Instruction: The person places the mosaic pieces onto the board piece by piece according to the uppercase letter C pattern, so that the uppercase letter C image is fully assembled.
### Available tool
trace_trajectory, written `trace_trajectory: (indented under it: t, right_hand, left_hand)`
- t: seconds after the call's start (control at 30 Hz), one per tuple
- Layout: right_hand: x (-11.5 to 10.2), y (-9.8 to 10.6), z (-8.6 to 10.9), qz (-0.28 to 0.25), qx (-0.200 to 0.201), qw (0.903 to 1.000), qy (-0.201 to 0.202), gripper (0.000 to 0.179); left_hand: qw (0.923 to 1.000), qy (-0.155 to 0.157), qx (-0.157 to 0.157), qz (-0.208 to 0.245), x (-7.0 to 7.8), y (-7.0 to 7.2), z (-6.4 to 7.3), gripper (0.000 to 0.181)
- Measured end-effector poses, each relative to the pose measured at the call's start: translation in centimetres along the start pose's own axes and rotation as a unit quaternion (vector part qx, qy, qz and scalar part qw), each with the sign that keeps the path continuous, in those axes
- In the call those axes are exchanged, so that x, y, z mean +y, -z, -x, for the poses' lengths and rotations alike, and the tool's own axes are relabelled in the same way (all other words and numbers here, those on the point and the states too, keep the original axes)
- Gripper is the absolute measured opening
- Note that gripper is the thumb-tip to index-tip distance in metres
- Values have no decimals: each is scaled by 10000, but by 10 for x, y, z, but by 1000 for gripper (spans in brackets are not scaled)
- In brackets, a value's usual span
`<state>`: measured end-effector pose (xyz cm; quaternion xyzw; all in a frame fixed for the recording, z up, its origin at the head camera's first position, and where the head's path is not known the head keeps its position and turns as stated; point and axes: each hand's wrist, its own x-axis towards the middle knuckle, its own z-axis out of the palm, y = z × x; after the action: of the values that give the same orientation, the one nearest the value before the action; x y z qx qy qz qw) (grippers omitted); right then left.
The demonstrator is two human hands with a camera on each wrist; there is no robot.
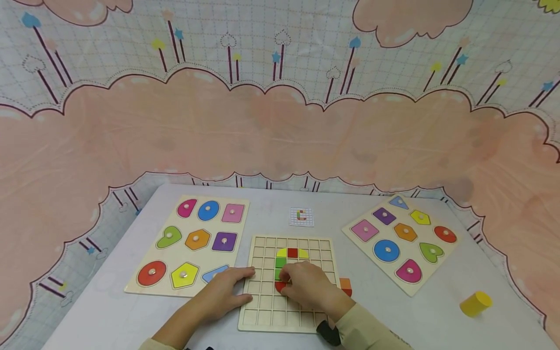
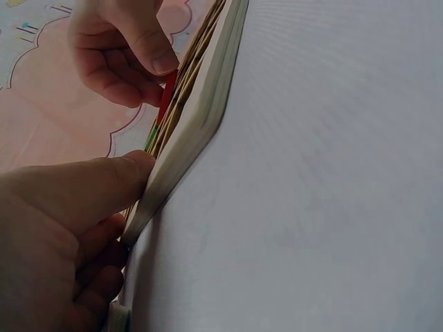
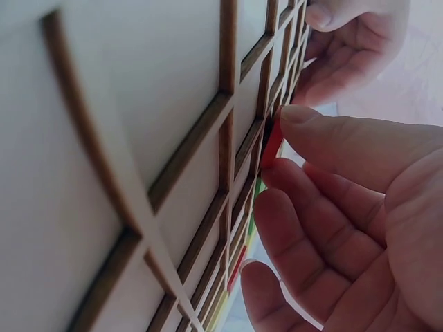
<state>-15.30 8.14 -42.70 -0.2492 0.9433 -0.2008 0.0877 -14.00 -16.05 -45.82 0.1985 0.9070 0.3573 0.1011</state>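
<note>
A wooden grid board (image 1: pixel 262 311) lies in front of me. My right hand (image 1: pixel 308 284) reaches over it and pinches a red rounded block (image 3: pixel 273 144) between thumb and fingertips, low in one of its cells. Above that piece sit green square blocks (image 1: pixel 280 263). A red square block (image 1: pixel 292 253) stands in the top row between two yellow rounded blocks (image 1: pixel 304 253). My left hand (image 1: pixel 223 294) touches the board's left edge with thumb and index finger; its other fingers are curled loosely beside the edge in the left wrist view.
A small pattern card (image 1: pixel 301 217) lies behind the board. Knobbed shape puzzles stand left (image 1: pixel 175 260) and right (image 1: pixel 417 233). An orange block (image 1: pixel 345 284) sits at the board's right edge, partly behind my right wrist. A yellow cylinder (image 1: pixel 476 304) is far right.
</note>
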Motion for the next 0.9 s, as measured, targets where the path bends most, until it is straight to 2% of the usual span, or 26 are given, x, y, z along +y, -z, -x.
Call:
trace_trajectory:
  t: [0.3,0.67,0.9]
  right_hand:
    - [-1,-1,-1,6,43,10000,-8,20]
    - [5,11,3,-603,122,9981,1,20]
    - [10,11,4,-465,61,9988,100,24]
  left_hand:
    - [10000,17,6,-37,0,0,0,54]
    - [10000,-15,-3,-38,1,0,1,54]
    - [9999,-51,15,-136,1,-1,0,54]
